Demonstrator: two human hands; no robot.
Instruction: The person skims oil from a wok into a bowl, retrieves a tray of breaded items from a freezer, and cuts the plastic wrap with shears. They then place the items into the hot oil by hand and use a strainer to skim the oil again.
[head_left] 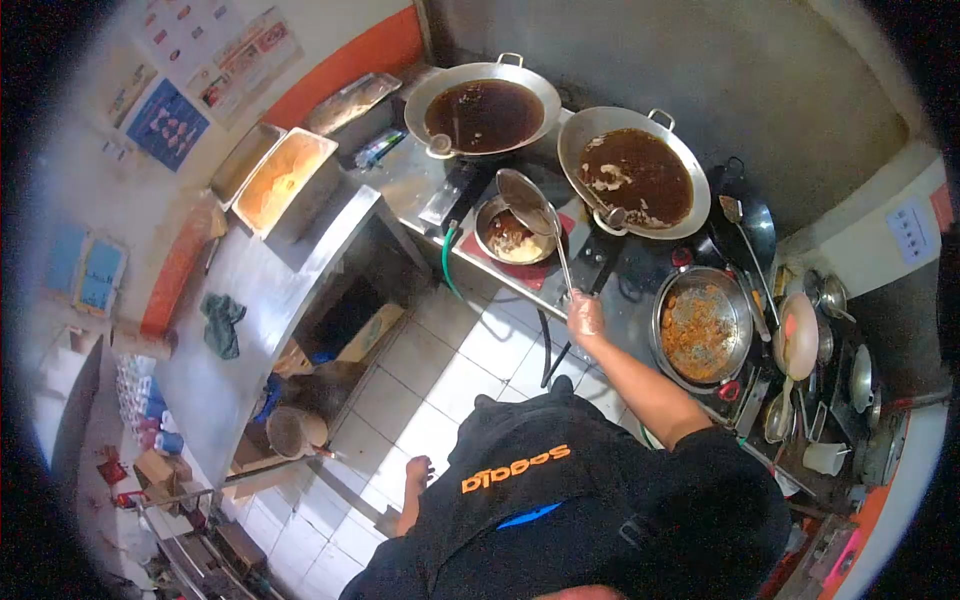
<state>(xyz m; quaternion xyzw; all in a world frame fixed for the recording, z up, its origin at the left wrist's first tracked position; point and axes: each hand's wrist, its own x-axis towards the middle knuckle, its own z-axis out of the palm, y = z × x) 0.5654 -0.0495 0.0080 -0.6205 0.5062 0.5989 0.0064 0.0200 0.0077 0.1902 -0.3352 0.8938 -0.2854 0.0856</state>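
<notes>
My right hand (586,316) grips the strainer (524,200) by its long handle, probably to keep clear of heat; its mesh sits over the small pot (480,236), perhaps to catch drips. My left hand (419,470) hangs released, nothing visible in it.

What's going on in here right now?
The person's right hand holds a long-handled strainer over a small bowl with brown and pale contents. The left hand hangs low by the body. Beyond the bowl, the left wok and the right wok hold dark liquid, with pale bits on the right one's surface.
</notes>
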